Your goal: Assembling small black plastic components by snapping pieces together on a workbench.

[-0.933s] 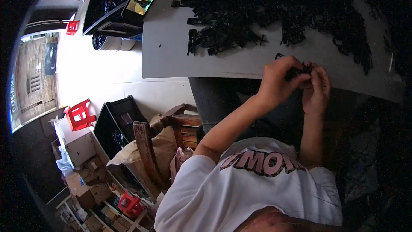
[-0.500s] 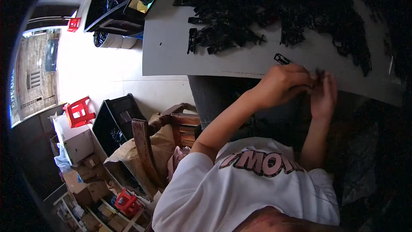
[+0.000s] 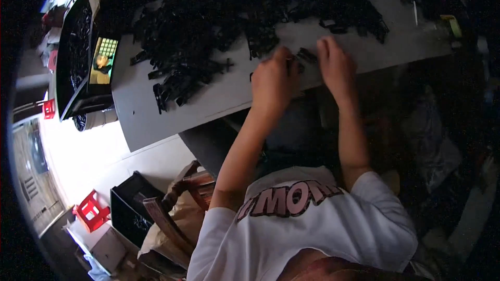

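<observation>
My left hand (image 3: 273,80) is just over the front part of the grey table, its fingers bent inward. Something dark shows at its fingertips, too blurred to make out. To its right my right hand (image 3: 337,67) is raised with the fingers stretched upward, and I see nothing gripped in it. Between the hands is a small black plastic part (image 3: 307,56), close to the right fingertips; contact is unclear. A large heap of similar black plastic parts (image 3: 192,36) covers the table beyond both hands.
At the heap's left stands a phone (image 3: 103,61) with a lit screen, beside a black crate (image 3: 76,41) of parts. The grey table's (image 3: 138,125) front edge runs below my hands. A wooden chair (image 3: 169,226), black bin (image 3: 136,203) and red stool (image 3: 92,212) are at lower left.
My hands were together over the table edge and are now apart, with the black plastic part visible between them. The view has turned, shifting the table and heap leftward.
</observation>
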### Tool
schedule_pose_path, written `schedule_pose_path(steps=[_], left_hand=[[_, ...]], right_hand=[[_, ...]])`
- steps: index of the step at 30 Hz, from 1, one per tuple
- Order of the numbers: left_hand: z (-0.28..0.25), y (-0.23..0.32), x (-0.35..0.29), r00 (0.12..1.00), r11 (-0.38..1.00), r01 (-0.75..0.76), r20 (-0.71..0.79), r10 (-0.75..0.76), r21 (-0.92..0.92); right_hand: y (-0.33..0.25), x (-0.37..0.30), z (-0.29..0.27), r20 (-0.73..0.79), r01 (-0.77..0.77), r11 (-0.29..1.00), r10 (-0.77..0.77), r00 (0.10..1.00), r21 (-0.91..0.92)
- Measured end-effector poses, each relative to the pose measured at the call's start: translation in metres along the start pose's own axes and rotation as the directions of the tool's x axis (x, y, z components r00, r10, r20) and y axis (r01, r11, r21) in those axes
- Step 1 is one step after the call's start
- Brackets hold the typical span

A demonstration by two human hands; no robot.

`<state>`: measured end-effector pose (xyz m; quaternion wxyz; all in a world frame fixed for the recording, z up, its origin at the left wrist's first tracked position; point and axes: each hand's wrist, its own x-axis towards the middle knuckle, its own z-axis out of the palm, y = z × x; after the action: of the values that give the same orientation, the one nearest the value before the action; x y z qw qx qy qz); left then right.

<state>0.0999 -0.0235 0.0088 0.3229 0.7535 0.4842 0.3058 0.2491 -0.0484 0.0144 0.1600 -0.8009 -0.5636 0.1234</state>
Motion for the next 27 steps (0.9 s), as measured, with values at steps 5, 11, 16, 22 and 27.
schedule_pose_path(steps=[5,11,16,22,27], left_hand=[[-0.006,0.0,-0.001,0.999,0.98,-0.052,-0.005,0.054,0.19],[-0.059,-0.015,-0.023,0.976,0.912,-0.048,-0.174,0.129,0.407],[-0.102,-0.035,-0.024,0.982,0.813,0.039,-0.174,0.078,0.581],[-0.111,-0.049,-0.026,0.99,0.756,0.126,-0.132,-0.053,0.642],[-0.119,-0.067,-0.041,0.951,0.87,0.006,-0.273,0.148,0.493]], right_hand=[[0.042,0.025,-0.01,-0.279,-0.076,0.98,0.022,0.96,-0.183],[0.072,0.039,-0.013,-0.42,0.257,0.893,-0.408,0.811,-0.369],[0.063,0.013,-0.011,-0.457,0.272,0.958,-0.284,0.843,-0.093],[0.04,-0.003,-0.013,-0.032,-0.066,0.993,0.063,0.997,-0.098],[0.036,-0.002,-0.016,-0.145,-0.005,0.956,-0.04,0.989,-0.295]])
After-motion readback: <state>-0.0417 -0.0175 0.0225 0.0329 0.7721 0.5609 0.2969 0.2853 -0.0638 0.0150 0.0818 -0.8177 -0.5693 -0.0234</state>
